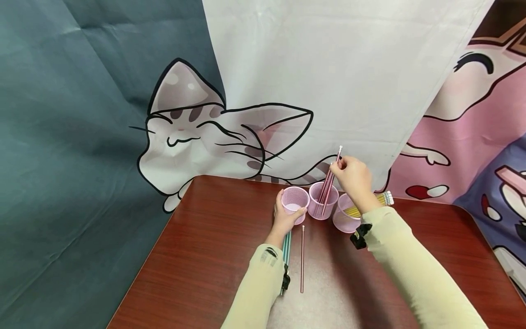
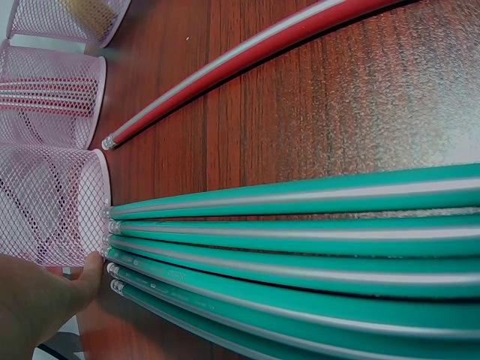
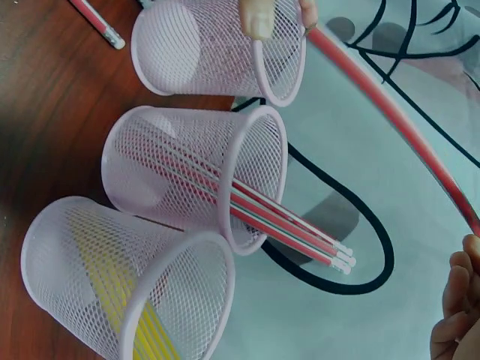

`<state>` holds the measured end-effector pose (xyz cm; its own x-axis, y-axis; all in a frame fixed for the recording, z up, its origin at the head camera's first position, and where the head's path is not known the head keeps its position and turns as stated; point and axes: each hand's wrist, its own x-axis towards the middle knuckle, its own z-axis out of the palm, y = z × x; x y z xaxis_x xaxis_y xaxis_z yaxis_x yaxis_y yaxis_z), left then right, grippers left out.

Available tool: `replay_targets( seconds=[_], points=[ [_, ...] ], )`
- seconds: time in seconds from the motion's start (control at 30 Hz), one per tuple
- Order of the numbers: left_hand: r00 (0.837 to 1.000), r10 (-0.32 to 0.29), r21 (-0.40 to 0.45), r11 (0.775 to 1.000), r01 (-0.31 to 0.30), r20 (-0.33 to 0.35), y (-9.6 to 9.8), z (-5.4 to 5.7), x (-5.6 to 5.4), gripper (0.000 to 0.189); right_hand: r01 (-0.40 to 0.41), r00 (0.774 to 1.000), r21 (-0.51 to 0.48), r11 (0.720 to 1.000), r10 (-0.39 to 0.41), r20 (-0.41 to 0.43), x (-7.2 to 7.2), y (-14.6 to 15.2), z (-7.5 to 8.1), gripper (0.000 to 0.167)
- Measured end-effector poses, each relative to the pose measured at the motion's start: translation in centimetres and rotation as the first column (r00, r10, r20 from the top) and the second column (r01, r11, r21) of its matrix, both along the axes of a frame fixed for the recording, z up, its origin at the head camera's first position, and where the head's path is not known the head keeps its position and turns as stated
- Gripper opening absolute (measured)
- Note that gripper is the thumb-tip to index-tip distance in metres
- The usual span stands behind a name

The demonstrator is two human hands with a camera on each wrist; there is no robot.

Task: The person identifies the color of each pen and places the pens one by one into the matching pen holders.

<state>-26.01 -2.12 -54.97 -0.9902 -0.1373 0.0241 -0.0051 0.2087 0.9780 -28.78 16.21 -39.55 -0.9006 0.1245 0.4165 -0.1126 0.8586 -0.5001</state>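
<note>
Pencil (image 3: 397,120), slim and red, was pinched between the thumb and fingers of my right hand (image 1: 352,177), which I held above the middle cup (image 1: 314,209) with the white-tipped end slanting up past my knuckles. Where its lower end stood I couldn't tell for certain; seen from the right wrist it showed at the left cup's rim, beside a fingertip. The middle cup, pink mesh, stood upright and held a few red pencils (image 3: 289,236) leaning together, their white ends poking over the rim.

My left hand (image 1: 283,220) was curled round the left cup (image 1: 302,197), fingers along its left side and thumb across the front. On the other side stood the right cup (image 1: 343,224), partly behind my right wrist, with yellow pencils (image 1: 385,198) tilted out of it to the right.

Nearer me, a loose pencil (image 1: 302,260), also red, lay on the table (image 1: 205,256). To its left ran a row of green pencils (image 2: 300,262), their tips by the left cup and partly under my left forearm. Beyond the reddish-brown wood hung a backdrop (image 1: 328,59), printed with a smiling cat (image 1: 197,137).
</note>
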Motion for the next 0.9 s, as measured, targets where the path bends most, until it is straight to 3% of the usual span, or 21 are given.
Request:
replay_targets(
  seconds=[0.3,0.6,0.73,0.9],
  points=[
    [1.000,-0.002,0.001,1.000,0.002,0.007,0.0,-0.1,-0.1,0.095,0.070,0.994,-0.040,0.997,-0.073,-0.080,-0.1,0.5,-0.6,0.023],
    [1.000,-0.003,0.010,1.000,0.003,0.000,0.0,0.0,-0.1,0.095,0.089,0.983,-0.039,0.995,-0.094,-0.159,0.0,0.8,-1.9,0.025],
    [1.000,-0.002,0.009,1.000,0.002,0.007,0.0,0.0,-0.1,0.095,0.096,0.990,-0.002,0.995,-0.096,-0.103,0.2,0.8,-3.0,0.025],
    [1.000,0.006,0.003,1.000,-0.006,-0.031,0.0,-0.1,0.1,0.094,0.106,0.993,0.009,0.994,-0.106,0.052,0.3,0.9,-4.6,0.025]
  ],
)
